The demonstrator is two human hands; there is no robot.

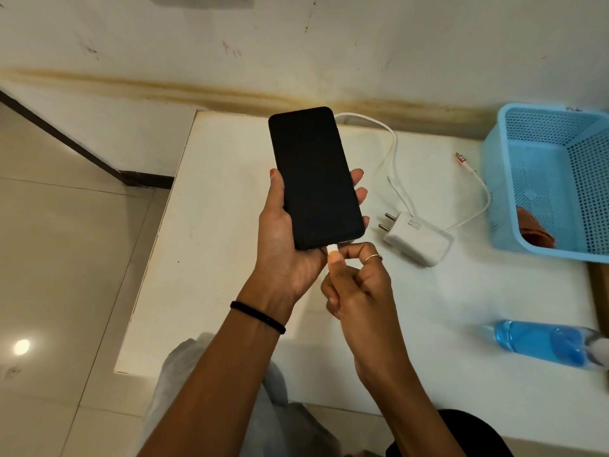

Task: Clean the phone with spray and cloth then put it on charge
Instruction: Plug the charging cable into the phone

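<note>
A black phone (315,178) with a dark screen is held upright over the white table (211,206), my left hand (280,239) wrapped around its lower half. My right hand (357,285) pinches a white cable plug (332,249) that sits at the port in the phone's bottom edge. A white charger adapter (416,240) lies on the table right of the phone, its prongs free. One white cable (392,143) loops behind the phone. A blue spray bottle (543,344) lies on its side at the right. An orange-brown cloth (535,229) rests inside the blue basket.
The blue perforated basket (514,166) stands at the table's right rear. A second white cable end with a red tip (459,157) lies loose beside it. A stained wall runs behind the table. Tiled floor lies to the left, and grey fabric covers my lap below.
</note>
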